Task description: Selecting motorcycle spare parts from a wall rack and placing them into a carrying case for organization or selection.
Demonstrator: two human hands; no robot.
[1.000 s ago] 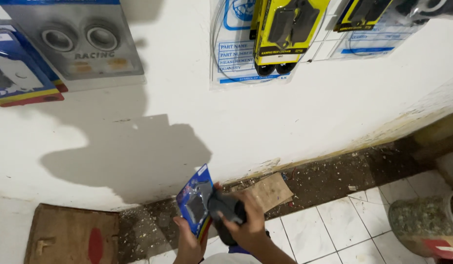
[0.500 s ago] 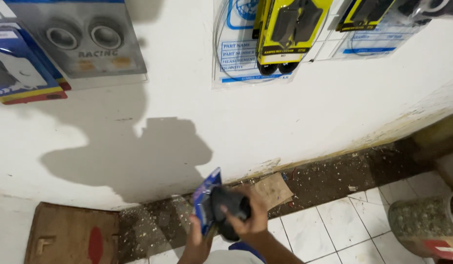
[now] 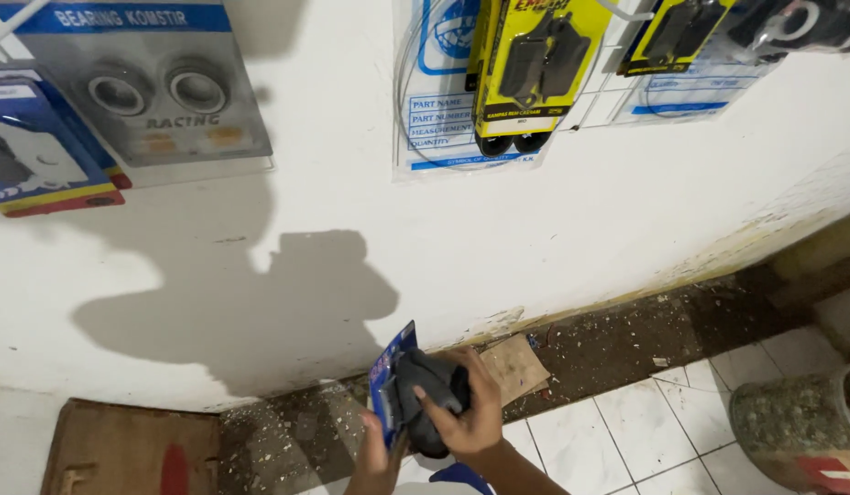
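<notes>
Moved: blue carded pack [image 3: 388, 380] tilts edge-on | right hand [image 3: 466, 412] fingers clamped on dark rubbery part [image 3: 425, 399] | left hand [image 3: 374, 463] pinches pack, lower centre | Tip: brace the card, pull straight.

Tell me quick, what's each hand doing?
Left hand: closed, holding the blue pack from below.
Right hand: closed around the pack's dark part.

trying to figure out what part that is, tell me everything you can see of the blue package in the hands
The blue package is a flat card-backed pack with a blue printed edge and a dark, rounded part bulging at its front, seemingly under clear plastic. It is held on edge, tilted, low near the wall's base. The left hand grips it from below; the right hand wraps over the dark part, fingers spread. What the part is cannot be told.
</notes>
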